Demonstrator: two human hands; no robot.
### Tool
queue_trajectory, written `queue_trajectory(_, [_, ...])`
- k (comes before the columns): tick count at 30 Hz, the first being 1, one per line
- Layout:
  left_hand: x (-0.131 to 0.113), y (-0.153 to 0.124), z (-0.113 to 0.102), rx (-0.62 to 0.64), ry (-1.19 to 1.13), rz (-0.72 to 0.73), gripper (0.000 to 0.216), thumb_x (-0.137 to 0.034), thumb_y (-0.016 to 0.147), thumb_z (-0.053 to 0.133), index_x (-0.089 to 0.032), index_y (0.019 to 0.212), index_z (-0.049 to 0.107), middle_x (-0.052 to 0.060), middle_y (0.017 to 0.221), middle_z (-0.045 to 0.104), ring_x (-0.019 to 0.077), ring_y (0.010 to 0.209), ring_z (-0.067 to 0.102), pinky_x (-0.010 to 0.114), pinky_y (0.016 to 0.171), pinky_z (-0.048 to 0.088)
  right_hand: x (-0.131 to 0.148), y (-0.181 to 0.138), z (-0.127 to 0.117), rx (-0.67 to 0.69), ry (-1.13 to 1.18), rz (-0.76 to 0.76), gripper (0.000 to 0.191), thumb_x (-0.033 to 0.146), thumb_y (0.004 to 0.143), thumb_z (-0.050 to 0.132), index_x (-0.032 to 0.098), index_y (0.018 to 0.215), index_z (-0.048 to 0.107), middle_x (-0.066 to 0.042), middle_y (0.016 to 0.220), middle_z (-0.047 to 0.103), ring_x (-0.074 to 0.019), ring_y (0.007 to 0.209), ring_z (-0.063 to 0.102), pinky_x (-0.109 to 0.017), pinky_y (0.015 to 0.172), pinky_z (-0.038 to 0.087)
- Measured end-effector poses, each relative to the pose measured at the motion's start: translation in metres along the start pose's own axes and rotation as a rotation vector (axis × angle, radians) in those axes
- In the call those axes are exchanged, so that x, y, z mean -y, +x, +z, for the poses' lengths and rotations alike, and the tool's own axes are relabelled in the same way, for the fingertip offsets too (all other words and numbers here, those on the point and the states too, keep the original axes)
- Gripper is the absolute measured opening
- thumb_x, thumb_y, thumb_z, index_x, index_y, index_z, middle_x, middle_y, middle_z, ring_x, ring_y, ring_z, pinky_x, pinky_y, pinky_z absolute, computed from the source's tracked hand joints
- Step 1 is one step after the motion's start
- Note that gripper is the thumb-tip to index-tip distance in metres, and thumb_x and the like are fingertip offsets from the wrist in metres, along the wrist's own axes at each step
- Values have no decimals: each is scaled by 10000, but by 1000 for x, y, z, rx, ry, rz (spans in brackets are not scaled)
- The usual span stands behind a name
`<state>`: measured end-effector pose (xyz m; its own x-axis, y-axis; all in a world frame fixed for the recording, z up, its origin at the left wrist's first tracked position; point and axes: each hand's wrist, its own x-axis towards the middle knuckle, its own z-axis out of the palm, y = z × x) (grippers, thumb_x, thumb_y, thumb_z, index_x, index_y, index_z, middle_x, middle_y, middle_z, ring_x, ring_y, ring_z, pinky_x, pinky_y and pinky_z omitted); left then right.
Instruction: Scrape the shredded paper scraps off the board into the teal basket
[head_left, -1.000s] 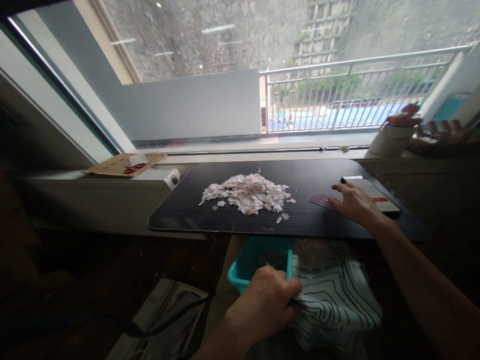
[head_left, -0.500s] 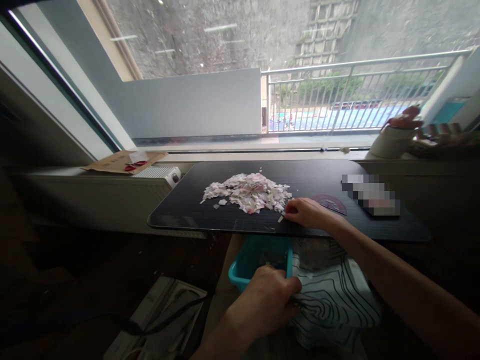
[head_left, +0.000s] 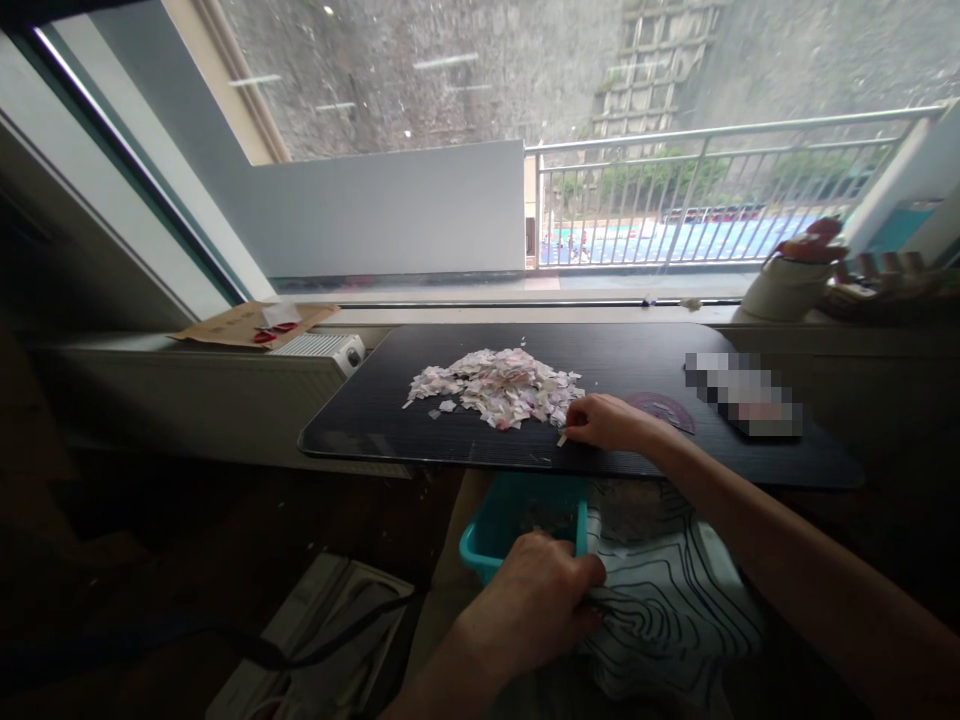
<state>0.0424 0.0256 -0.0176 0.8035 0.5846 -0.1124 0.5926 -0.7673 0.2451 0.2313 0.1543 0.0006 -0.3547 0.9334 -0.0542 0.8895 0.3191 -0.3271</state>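
A heap of torn paper scraps (head_left: 510, 385), whitish with pink and purple bits, lies on the black tabletop (head_left: 420, 440). At its right edge, my right hand (head_left: 596, 420) is closed with fingertips pinched at a small paper scrap (head_left: 562, 438) on the table. Below the table's front edge stands a teal plastic bin (head_left: 480, 550), with dark, unclear contents inside. My left hand (head_left: 536, 595) is closed over the bin's near rim, its thumb by a white cloth with black wavy lines (head_left: 667, 590). My left fingertips are hidden.
A purple protractor (head_left: 660, 408) lies right of the heap, and a pixelated object (head_left: 746, 395) lies farther right. Red-handled scissors (head_left: 274, 332) rest on brown paper (head_left: 225, 322) on the sill at left, above a radiator (head_left: 225, 400). A white pot (head_left: 787, 285) stands on the right sill.
My right hand has slid slightly left along the table's front part, to the scrap beside the heap. My left hand keeps its place at the bin. The view has shifted a little.
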Motion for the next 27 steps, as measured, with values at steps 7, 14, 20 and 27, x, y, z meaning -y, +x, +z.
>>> queue_trajectory(7, [1,0,3,-6,-12,-12,170,-330,788,655,-206,898,620,29,773,657,230,732,625,290,678,454,-10,-6,10,-121,175,-65,141,287,744,564,175,715,645,-18,674,648,-129,604,547,-237,567,390])
queue_trajectory(14, [1,-1,5,-20,-50,-26,133,-306,784,653,-206,859,605,21,767,645,219,727,618,284,681,458,-26,-14,19,-155,838,116,348,388,630,713,150,882,683,-8,675,657,-114,546,554,-249,525,480])
queue_trajectory(20, [0,-2,5,-31,-32,-27,121,-305,791,644,-210,850,596,14,768,640,217,731,612,282,679,451,-24,-19,16,-175,938,144,337,413,593,749,144,785,685,-9,622,642,-118,568,567,-251,546,501])
queue_trajectory(27, [0,-2,1,-10,-41,-19,130,-317,805,638,-207,860,595,16,773,639,217,744,614,283,697,447,-22,-23,9,-179,841,131,361,454,678,666,142,854,715,-8,659,632,-91,524,511,-228,500,461])
